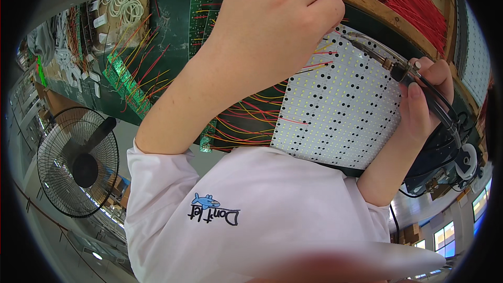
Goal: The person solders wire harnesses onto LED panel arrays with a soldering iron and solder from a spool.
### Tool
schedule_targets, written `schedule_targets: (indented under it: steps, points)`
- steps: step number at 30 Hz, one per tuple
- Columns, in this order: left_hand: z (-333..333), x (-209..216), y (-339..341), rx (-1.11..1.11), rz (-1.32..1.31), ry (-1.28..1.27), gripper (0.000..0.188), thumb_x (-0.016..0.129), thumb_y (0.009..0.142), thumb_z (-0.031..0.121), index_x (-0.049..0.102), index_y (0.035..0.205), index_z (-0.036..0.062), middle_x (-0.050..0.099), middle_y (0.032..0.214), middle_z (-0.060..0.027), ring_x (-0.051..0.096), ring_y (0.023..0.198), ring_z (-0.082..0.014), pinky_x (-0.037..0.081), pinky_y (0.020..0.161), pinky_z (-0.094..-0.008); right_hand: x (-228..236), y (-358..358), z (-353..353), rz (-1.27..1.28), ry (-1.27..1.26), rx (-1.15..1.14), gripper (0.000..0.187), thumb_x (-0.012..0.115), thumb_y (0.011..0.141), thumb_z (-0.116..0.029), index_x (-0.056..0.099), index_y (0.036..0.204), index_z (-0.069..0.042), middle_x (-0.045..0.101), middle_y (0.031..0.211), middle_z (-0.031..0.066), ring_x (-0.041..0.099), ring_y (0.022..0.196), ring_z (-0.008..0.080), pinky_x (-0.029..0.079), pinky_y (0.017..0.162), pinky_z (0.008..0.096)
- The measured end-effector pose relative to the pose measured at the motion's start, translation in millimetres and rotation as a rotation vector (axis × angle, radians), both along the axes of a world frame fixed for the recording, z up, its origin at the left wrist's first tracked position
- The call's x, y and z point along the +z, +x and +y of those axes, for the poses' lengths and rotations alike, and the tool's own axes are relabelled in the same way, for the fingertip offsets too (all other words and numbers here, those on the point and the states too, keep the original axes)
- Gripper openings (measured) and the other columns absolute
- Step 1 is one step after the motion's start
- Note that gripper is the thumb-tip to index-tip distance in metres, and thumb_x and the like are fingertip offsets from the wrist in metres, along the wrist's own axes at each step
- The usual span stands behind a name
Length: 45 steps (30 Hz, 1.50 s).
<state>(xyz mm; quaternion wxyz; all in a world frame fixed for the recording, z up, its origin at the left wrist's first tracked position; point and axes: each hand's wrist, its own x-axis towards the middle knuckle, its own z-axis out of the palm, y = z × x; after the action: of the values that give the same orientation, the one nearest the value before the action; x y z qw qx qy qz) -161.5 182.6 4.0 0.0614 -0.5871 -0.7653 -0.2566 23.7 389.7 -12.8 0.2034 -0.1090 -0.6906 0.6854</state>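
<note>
You've got your right hand [422, 110] wrapped round the soldering iron [387, 64], the white board [335, 118] lying between your hands, and your left hand [283, 21] curled over its top-left corner, can't tell what it's pinching tbh.

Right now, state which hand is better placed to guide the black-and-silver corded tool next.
Probably the right hand: it grips that black-and-silver corded tool, its tip near the white dotted board's upper edge. The left hand isn't on it.
</note>
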Motion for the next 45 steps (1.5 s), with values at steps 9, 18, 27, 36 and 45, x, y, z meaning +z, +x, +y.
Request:
schedule_targets:
  steps: [9, 18, 27, 36, 45]
  points:
    - [-3.7, -9.5, -0.9, 0.006, -0.028, 0.017, 0.009, 0.065, 0.078, 0.014, 0.059, 0.084, 0.0142, 0.053, 0.082, 0.0004, 0.055, 0.078, -0.0182, 0.038, 0.075, -0.0342, -3.9, -2.2, -0.2, 0.013, -0.015, 0.022, 0.031, 0.074, 0.083, -0.015, 0.044, 0.082, -0.006, 0.051, 0.073, 0.0059, 0.045, 0.066, 0.0108, 0.036, 0.059, 0.0236]
    - [-10.4, 16.6, -11.6, -0.098, -0.218, 0.003, 0.014, 0.072, 0.08, 0.012, 0.065, 0.092, 0.0114, 0.058, 0.087, -0.0022, 0.059, 0.082, -0.021, 0.042, 0.076, -0.0361, -4.5, -1.2, 10.8, 0.113, -0.271, 0.058, 0.023, 0.067, 0.087, -0.01, 0.043, 0.088, -0.007, 0.052, 0.081, 0.0055, 0.046, 0.071, 0.0094, 0.036, 0.063, 0.0206]
    - [-56.3, 67.8, -15.1, 0.179, -0.106, -0.337, 0.013, 0.071, 0.081, 0.008, 0.069, 0.093, 0.0072, 0.064, 0.09, -0.0089, 0.061, 0.091, -0.0318, 0.048, 0.079, -0.0409, -9.7, 10.3, 20.4, 0.079, -0.378, 0.013, 0.018, 0.063, 0.087, -0.007, 0.045, 0.09, -0.007, 0.052, 0.087, 0.0036, 0.046, 0.074, 0.0073, 0.038, 0.065, 0.0176]
    - [-41.6, 23.6, -6.2, 0.207, 0.091, -0.188, 0.016, 0.082, 0.073, 0.016, 0.072, 0.085, 0.0141, 0.062, 0.088, -0.0001, 0.06, 0.089, -0.0231, 0.046, 0.079, -0.0403, -4.1, 4.8, 12.6, 0.045, -0.339, -0.047, 0.017, 0.061, 0.087, -0.007, 0.044, 0.089, -0.007, 0.048, 0.082, 0.0018, 0.041, 0.069, 0.0063, 0.035, 0.061, 0.0161]
    - [-57.2, 19.4, -25.4, -0.054, -0.073, 0.003, 0.013, 0.081, 0.072, 0.009, 0.072, 0.082, 0.0126, 0.07, 0.084, 0.0008, 0.064, 0.08, -0.0216, 0.048, 0.075, -0.0353, -7.8, 4.3, 17.3, 0.076, -0.342, 0.013, 0.018, 0.062, 0.088, -0.008, 0.044, 0.089, -0.007, 0.048, 0.082, 0.002, 0.041, 0.07, 0.0066, 0.033, 0.06, 0.0188]
